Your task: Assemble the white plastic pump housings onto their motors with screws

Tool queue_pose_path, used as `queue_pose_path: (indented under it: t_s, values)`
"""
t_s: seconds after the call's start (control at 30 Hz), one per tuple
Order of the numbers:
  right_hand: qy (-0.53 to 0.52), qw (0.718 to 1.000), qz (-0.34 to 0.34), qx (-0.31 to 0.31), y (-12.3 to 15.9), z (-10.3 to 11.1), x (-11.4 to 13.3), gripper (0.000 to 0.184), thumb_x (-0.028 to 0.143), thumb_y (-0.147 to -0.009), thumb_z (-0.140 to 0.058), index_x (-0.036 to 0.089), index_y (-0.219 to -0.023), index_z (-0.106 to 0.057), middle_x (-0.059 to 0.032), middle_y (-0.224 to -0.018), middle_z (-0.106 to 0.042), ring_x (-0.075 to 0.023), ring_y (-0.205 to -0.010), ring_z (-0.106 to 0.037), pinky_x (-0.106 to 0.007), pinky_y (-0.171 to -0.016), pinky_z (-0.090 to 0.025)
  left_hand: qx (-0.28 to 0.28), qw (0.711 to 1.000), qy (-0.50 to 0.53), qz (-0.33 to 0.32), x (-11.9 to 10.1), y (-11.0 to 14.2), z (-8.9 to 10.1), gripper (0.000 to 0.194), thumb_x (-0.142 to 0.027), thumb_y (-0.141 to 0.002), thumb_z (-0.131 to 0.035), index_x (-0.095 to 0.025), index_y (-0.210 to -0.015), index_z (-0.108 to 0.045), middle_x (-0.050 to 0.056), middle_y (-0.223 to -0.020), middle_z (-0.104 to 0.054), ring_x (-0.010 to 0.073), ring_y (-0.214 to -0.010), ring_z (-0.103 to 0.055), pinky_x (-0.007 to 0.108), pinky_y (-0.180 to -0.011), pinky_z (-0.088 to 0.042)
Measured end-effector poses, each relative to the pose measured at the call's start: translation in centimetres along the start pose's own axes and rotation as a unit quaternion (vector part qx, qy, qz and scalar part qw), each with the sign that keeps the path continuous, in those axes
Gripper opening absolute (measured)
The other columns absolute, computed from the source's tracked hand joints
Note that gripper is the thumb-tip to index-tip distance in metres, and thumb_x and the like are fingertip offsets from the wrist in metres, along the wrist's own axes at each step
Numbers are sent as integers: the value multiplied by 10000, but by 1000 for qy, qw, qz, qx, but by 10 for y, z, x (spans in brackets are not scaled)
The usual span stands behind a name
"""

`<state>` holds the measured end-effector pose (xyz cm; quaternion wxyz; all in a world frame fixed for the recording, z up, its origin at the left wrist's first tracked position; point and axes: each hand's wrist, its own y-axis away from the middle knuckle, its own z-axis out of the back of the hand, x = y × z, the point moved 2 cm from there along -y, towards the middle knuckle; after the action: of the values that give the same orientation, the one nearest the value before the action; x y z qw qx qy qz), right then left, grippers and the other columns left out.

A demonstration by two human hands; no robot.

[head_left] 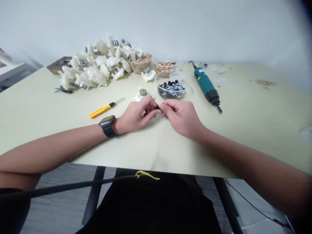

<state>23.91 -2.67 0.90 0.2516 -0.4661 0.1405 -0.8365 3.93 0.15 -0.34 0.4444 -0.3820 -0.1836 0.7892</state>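
My left hand point(137, 115) and my right hand point(181, 117) meet at the middle of the pale table point(243, 130), fingers pinched together on a small dark part point(159, 108) between the fingertips. A dark watch point(107, 126) sits on my left wrist. Just beyond my left hand lies a white plastic piece with a metal motor end point(142, 93). A clear bowl of small black and silver parts point(171, 89) stands right behind my hands.
A heap of white plastic motor housings point(97, 66) fills the back left. Two clear bowls of brownish bits point(141, 63) point(164, 67) stand behind. A teal rotary tool point(207, 86) lies at the right, a yellow-handled screwdriver point(103, 109) at the left.
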Motion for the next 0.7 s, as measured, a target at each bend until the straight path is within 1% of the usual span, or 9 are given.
queue_pose_path:
  t_s: [0.17, 0.3, 0.37, 0.43, 0.53, 0.7]
  values:
    - [0, 1000, -16, 21, -1, 1, -1, 347, 328, -1092, -566, 185, -794, -671, 6, -705, -652, -131, -663, -533, -297, -664, -373, 5, 1000, 14, 19, 0, 0, -1, 166, -351, -1045, -660, -212, -1029, -571, -4, -759, -726, 109, -623, -674, 222, -565, -489]
    - [-25, 998, -23, 51, -1, 1, -4, 271, 323, -1078, -565, 180, -899, -709, -8, -777, -688, -136, -681, -540, -294, -658, -383, 2, 999, 36, 37, -1, -1, -1, 167, -347, -1046, -658, -211, -1023, -563, -2, -763, -729, 106, -622, -665, 217, -577, -503]
    - [-40, 997, -32, 57, -1, 1, -5, 249, 320, -1070, -566, 182, -918, -707, -11, -793, -692, -138, -683, -542, -294, -654, -387, -1, 999, 38, 30, -1, -1, -1, 154, -324, -1044, -663, -211, -1017, -563, -4, -762, -731, 103, -617, -663, 212, -577, -501]
    - [-47, 997, -38, 56, -1, 0, -6, 247, 313, -1064, -566, 186, -897, -695, -8, -786, -681, -138, -684, -537, -294, -658, -387, -2, 999, 35, 18, -2, -1, -1, 147, -310, -1042, -670, -211, -1013, -565, -5, -759, -733, 102, -616, -667, 210, -576, -496]
    - [-53, 997, -29, 54, -1, 0, -6, 250, 307, -1057, -571, 185, -872, -687, 4, -759, -651, -133, -681, -522, -291, -655, -375, 0, 1000, 25, 7, -2, 0, 0, 143, -311, -1051, -661, -212, -1017, -564, -7, -768, -739, 104, -625, -679, 215, -590, -501]
    - [-24, 998, -15, 49, -1, 2, -4, 302, 314, -1069, -556, 187, -810, -646, 15, -710, -605, -125, -650, -492, -294, -629, -346, 9, 1000, -16, -19, -2, 1, 2, 123, -306, -1055, -649, -216, -1016, -575, -4, -791, -725, 111, -655, -686, 226, -587, -491]
